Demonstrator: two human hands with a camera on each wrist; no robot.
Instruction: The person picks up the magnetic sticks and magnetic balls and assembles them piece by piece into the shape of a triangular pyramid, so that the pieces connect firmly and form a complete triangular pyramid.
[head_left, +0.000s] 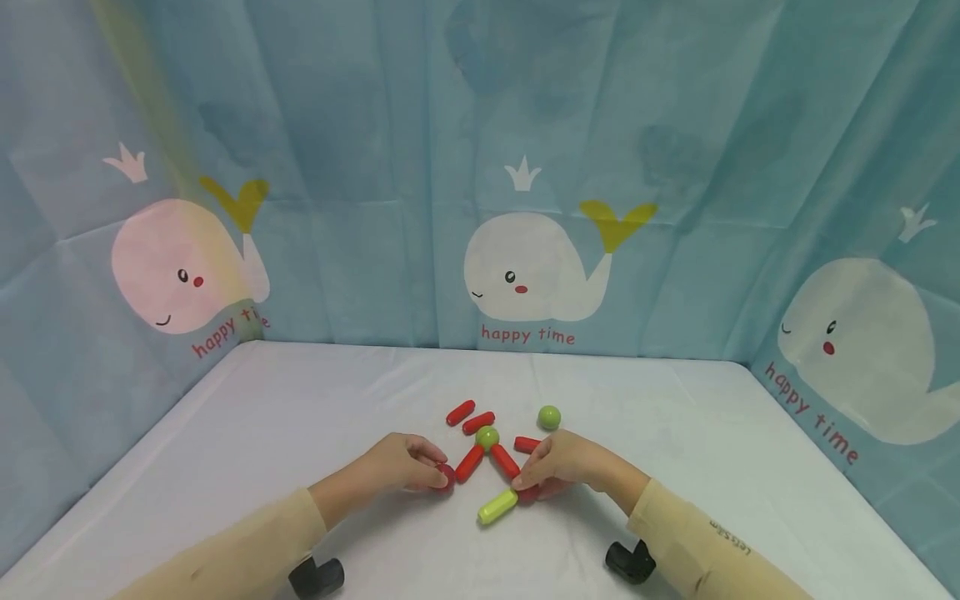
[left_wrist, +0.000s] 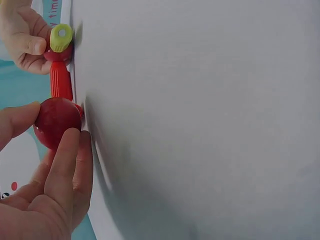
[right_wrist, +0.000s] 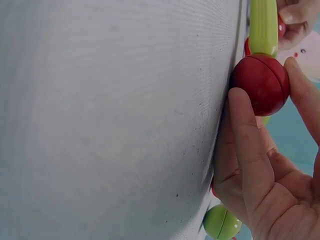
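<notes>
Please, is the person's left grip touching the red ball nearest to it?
Touching. The left wrist view shows it plainly: in the left grip, the thumb and fingertips rest against opposite sides of the red ball, with no gap.

Left hand [head_left: 408, 462] and right hand [head_left: 564, 461] reach forward, fingers [right_wrist: 246, 132] bent in 2 pinches.

Curtained-off spot, kind of room unclear: blue whale-print curtains [head_left: 405, 175], lettered "happy time", round white-covered table [head_left: 315, 392].

White tabletop [head_left: 660, 408] | five red sticks [head_left: 469, 464] | two green balls [head_left: 549, 417] | lime stick [head_left: 497, 507] plus two partly hidden red balls [head_left: 447, 477], seemingly resting there
</notes>
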